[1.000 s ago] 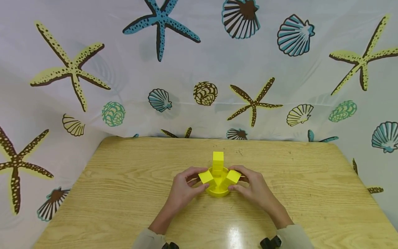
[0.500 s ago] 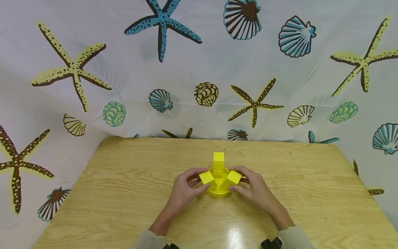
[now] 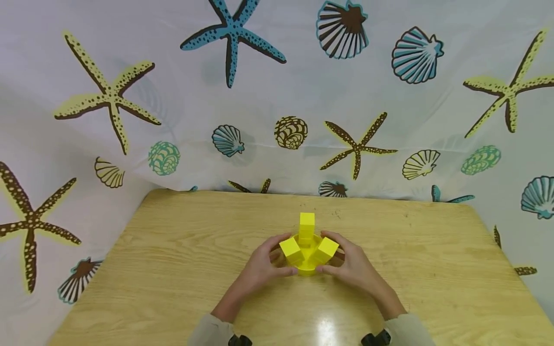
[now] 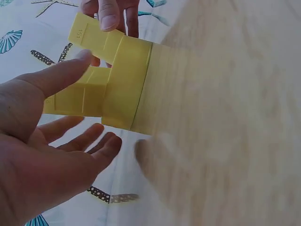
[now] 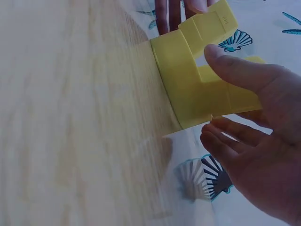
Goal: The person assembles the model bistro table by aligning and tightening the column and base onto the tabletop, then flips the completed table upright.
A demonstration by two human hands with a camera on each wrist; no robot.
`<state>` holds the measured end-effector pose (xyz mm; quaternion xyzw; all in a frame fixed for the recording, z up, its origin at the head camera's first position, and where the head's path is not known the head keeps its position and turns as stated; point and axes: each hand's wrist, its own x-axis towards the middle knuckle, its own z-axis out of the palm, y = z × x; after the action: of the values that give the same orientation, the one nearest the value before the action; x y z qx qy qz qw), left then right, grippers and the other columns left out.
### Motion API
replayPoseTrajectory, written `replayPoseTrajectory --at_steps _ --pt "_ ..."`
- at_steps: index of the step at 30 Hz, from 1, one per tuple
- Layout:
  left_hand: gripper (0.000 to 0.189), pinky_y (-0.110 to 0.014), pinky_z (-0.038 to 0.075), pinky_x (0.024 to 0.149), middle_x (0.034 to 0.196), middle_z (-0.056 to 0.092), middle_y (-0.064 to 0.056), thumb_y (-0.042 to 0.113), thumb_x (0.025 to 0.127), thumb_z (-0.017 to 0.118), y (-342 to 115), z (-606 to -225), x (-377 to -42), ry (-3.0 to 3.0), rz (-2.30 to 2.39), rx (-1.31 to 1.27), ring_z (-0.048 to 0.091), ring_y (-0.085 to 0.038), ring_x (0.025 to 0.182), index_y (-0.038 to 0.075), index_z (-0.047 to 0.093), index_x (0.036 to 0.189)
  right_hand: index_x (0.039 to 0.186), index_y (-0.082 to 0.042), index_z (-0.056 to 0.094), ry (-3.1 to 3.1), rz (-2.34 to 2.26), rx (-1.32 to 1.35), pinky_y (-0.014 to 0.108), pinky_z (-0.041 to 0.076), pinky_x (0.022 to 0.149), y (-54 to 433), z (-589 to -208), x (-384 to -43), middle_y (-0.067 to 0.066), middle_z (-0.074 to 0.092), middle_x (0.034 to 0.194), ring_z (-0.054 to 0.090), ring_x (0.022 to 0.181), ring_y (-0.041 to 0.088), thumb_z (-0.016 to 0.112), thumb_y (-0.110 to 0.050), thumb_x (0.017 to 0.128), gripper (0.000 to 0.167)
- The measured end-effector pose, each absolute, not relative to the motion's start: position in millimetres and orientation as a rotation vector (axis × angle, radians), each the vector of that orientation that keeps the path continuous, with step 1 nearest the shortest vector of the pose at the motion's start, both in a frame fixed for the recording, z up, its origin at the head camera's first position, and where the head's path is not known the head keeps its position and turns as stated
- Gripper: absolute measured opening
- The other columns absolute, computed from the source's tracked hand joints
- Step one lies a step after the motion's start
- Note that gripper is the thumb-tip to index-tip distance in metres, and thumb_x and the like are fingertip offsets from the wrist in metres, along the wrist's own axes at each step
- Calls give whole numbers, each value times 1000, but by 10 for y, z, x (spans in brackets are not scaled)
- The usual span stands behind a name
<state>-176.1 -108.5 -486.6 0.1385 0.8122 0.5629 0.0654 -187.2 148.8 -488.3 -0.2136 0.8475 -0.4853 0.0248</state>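
A yellow round dish-like base point(image 3: 307, 272) stands on the wooden table with three yellow square-topped blocks rising from it. The left block point(image 3: 291, 248) and right block point(image 3: 327, 248) sit at its sides; the rear block point(image 3: 307, 224) is at the back. My left hand point(image 3: 259, 266) curves loosely around the left side, thumb toward the front. In the left wrist view its fingers point(image 4: 106, 146) are apart from the yellow base. My right hand point(image 3: 356, 265) mirrors it on the right; in the right wrist view its fingertips point(image 5: 211, 134) lie right beside the lower rim, thumb extended over a block.
The wooden table point(image 3: 207, 226) spreads around the yellow piece. Behind and at both sides hangs a white cloth point(image 3: 259, 96) printed with starfish and shells. A dark wrist device point(image 3: 240, 340) shows at the left cuff, another point(image 3: 375, 338) at the right.
Both thumbs have moved off the side blocks toward the front of the base, and the hands have loosened. The yellow piece keeps its place on the table; the head view has shifted slightly.
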Motion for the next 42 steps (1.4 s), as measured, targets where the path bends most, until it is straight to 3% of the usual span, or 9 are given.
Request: replayPoseTrajectory --at_steps 7,23,34,39,42 --pt "87 -55 35 116 158 39 -23 6 83 86 -1086 -4897 -1806 2386 1635 421 39 -42 144 -2 39 155 149 -1 49 2590 -1448 -625 49 53 102 1448 -4973 -1939 19 52 149 55 132 38 91 -21 80 83" --pt "79 -51 47 108 148 50 -24 3 84 85 -998 -4913 -1866 2455 1579 426 52 -41 134 -4 44 151 151 -3 49 2608 -1401 -623 45 55 100 1487 -4984 -1934 14 56 145 61 123 28 92 -29 79 87" --pt "60 -48 47 109 139 61 -18 18 91 81 -1062 -4707 -1836 2316 1741 382 57 -36 131 -2 57 142 145 -6 55 2488 -1583 -439 41 53 102 1487 -4771 -1830 11 61 139 60 127 30 89 -34 82 77" --pt "58 -47 51 105 138 63 -17 30 94 78 -1046 -4640 -1814 2279 1863 299 58 -34 129 0 60 141 148 -5 52 2402 -1712 -498 41 51 105 1531 -4698 -1809 14 57 143 54 132 35 90 -21 81 78" --pt "58 -47 52 104 135 64 -16 35 95 75 -1031 -4617 -1793 2290 1904 252 60 -32 127 1 61 139 144 -5 56 2409 -1747 -559 40 52 104 1543 -4697 -1798 14 59 140 56 130 34 85 -13 86 66"
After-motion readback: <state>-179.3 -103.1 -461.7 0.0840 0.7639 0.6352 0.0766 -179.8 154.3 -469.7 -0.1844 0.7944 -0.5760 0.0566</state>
